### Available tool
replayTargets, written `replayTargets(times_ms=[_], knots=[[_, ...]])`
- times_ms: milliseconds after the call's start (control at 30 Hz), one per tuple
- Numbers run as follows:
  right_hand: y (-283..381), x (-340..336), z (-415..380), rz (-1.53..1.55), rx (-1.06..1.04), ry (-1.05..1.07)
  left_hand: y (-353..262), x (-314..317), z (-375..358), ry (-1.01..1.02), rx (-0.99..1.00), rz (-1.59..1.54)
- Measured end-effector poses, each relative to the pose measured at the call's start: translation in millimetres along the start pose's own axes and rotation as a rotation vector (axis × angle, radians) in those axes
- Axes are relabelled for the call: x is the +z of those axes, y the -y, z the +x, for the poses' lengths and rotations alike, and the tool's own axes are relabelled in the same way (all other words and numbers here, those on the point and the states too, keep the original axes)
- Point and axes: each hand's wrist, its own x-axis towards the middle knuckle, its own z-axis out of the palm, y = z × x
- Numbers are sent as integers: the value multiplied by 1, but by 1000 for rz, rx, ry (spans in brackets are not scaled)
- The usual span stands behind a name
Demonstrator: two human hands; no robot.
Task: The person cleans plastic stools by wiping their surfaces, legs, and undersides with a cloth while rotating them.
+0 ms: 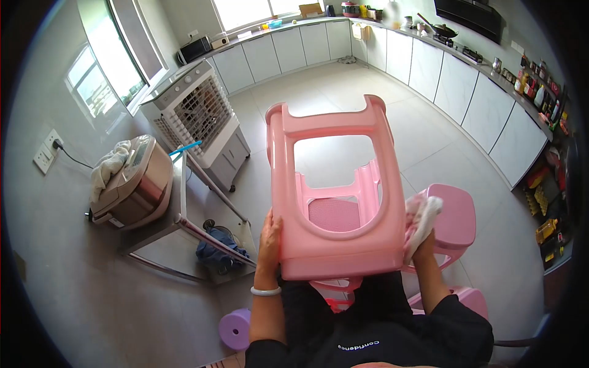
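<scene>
A pink plastic stool (pixel 337 257) is held up in front of my body, tilted so that its side with a large arched opening faces me. The inside of its seat and its far legs show through that opening. My left hand (pixel 270 240) grips the stool's left edge near the bottom. At the right edge, my right hand (pixel 423 248) is closed on a white and pink cloth (pixel 422 221), pressed against the stool's side. The cloth hides most of the right fingers.
A second pink stool (pixel 453 214) stands at right, another pink one (pixel 472 300) beside my leg. Left are a purple stool (pixel 235 329), a metal rack (pixel 184 222) bearing a rice cooker (pixel 144 184), and an air cooler (pixel 205 110). Kitchen cabinets (pixel 451 80) line the back and right.
</scene>
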Motion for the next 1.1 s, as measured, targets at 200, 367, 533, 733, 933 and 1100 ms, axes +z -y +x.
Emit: replayTargets(times_ms=[200, 367, 533, 733, 933, 1100], knots=[[90, 87, 80, 161, -509, 197, 8, 1, 10, 1, -28, -56], [81, 192, 92, -713, -897, 425, 8, 2, 8, 7, -16, -59], [-2, 303, 65, -1072, -1271, 1177, 47, -27, 20, 74, -3, 14], [-7, 391, 111, -1599, -1015, 1108, 11, -1, 10, -13, 44, 21], [-55, 454, 183, -1911, -1002, 878, 7, 11, 6, -4, 59, 31], [-73, 474, 196, -1834, -911, 957, 7, 9, 6, -49, 22, -13]])
